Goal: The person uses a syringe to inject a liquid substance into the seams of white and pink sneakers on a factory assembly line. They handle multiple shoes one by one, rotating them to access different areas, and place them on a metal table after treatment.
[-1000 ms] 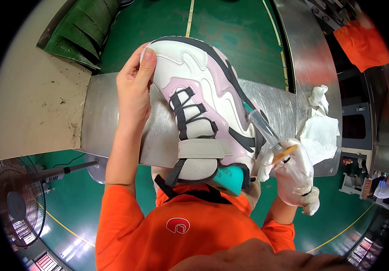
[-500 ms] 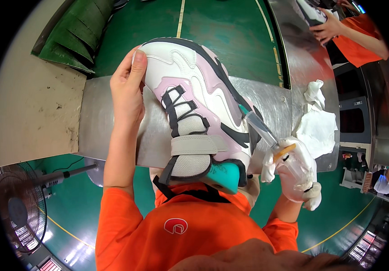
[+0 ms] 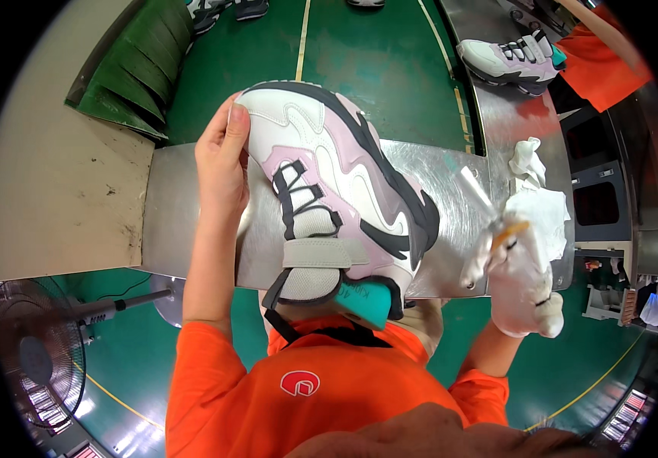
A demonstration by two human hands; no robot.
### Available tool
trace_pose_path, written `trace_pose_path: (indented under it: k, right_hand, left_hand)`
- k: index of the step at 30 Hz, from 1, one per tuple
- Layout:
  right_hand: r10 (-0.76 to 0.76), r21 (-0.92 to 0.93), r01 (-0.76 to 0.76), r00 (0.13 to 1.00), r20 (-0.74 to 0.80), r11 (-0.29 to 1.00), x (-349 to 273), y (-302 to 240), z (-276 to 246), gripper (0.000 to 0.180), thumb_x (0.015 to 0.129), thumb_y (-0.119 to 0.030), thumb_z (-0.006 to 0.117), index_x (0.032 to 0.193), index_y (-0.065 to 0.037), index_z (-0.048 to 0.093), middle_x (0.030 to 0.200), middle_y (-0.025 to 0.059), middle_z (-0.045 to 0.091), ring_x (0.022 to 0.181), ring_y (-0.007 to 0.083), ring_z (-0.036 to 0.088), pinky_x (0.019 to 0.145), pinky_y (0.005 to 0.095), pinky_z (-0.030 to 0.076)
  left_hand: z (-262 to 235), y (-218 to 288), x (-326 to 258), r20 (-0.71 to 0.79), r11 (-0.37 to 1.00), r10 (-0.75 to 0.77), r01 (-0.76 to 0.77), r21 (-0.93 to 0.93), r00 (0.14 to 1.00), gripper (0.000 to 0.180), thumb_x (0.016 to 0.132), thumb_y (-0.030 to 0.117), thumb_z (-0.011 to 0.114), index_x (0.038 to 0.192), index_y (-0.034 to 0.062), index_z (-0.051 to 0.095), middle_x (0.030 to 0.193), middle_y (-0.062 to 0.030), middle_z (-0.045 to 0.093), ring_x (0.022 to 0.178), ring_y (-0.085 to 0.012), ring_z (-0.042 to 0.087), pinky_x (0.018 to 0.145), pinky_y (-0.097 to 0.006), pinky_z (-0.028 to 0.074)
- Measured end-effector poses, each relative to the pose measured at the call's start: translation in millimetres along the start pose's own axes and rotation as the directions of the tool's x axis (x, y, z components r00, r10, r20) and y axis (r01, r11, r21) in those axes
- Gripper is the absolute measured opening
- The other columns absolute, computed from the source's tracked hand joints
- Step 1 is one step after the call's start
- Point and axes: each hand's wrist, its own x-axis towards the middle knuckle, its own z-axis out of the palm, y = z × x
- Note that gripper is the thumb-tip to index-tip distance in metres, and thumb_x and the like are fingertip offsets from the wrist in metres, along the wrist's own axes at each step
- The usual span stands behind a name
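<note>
A white, pink and dark grey sneaker [image 3: 337, 179] lies tilted on its side in front of me, its toe pointing away. My left hand [image 3: 226, 153] is closed on the toe, thumb on the upper and fingers hidden behind it. A teal shoe last [image 3: 366, 304] sticks out of the ankle opening. Right of the heel, apart from the shoe, is my right hand [image 3: 518, 278] in a white glove, blurred by motion. It grips a clear-handled tool [image 3: 477, 191] with a blurred teal tip. A yellowish strip shows at the gloved fingers.
Below is a metal table [image 3: 191, 206]. Crumpled white cloths [image 3: 539, 214] lie at its right. Farther right stands another such sneaker [image 3: 512, 61] beside a person's orange clothing [image 3: 604, 69]. A green flapped chute [image 3: 127, 72] is at the far left, a fan [image 3: 35, 359] at the near left.
My right hand has drawn the tool away from the sole edge, to the right. The sneaker has shifted slightly. At the far right, the other sneaker now rests on the metal surface, out of the co-worker's hand.
</note>
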Motion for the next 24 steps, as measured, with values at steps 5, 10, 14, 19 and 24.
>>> trace_pose_path:
  k: [5,10,14,19,24]
  right_hand:
    - [-0.188,-0.685,0.329,0.943,0.274,0.650,37.7,-10.7,1.6,0.097,0.064,-0.033,0.079,0.144,0.004,0.037,0.126,0.0145,0.050,0.109,0.0260,0.054,0.093,0.0404,0.045]
    - [-0.054,-0.910,0.330,0.944,0.327,0.251,63.0,-23.8,32.3,0.066,0.057,-0.017,0.073,0.122,-0.019,0.063,0.119,0.0198,0.054,0.110,0.0389,0.055,0.094,0.0421,0.046]
    - [0.036,-0.919,0.382,0.921,0.387,0.095,74.0,-24.0,43.8,0.054,0.060,-0.020,0.070,0.114,-0.021,0.065,0.115,0.0212,0.054,0.103,0.0419,0.054,0.089,0.0465,0.047]
    - [0.033,-0.876,0.477,0.876,0.480,0.068,85.3,-15.8,47.8,0.051,0.060,-0.021,0.069,0.111,-0.021,0.066,0.112,0.0217,0.053,0.104,0.0422,0.052,0.087,0.0478,0.045]
    - [0.101,-0.875,0.481,0.869,0.484,0.053,90.5,-17.9,53.7,0.047,0.060,-0.022,0.070,0.106,-0.020,0.068,0.118,0.0217,0.054,0.105,0.0424,0.051,0.088,0.0468,0.045]
  left_hand:
    - [3.0,3.1,-1.2,0.049,0.999,0.041,-0.040,-0.010,0.998,0.046,0.100,0.025,0.060,0.132,-0.0067,0.054,0.116,-0.0083,0.065,0.105,-0.0122,0.060,0.093,-0.025,0.045]
    - [2.9,4.9,-1.0,0.063,0.998,0.065,-0.065,0.000,0.996,0.046,0.100,0.026,0.061,0.132,-0.0059,0.055,0.115,-0.0074,0.066,0.103,-0.0117,0.060,0.091,-0.023,0.046]
    - [6.3,6.8,-2.6,0.063,0.998,0.055,-0.053,-0.019,0.997,0.047,0.099,0.027,0.062,0.132,-0.0053,0.055,0.113,-0.0066,0.066,0.102,-0.0108,0.061,0.089,-0.022,0.046]
    - [3.5,2.9,-2.2,0.030,0.999,0.047,-0.048,0.009,0.998,0.048,0.099,0.028,0.063,0.133,-0.0053,0.055,0.110,-0.0042,0.066,0.093,-0.0067,0.058,0.082,-0.019,0.044]
    - [-1.8,2.3,-1.4,0.011,0.998,0.039,-0.039,0.044,0.999,0.048,0.098,0.028,0.064,0.132,-0.0044,0.055,0.107,-0.0023,0.065,0.086,-0.0035,0.055,0.075,-0.016,0.042]
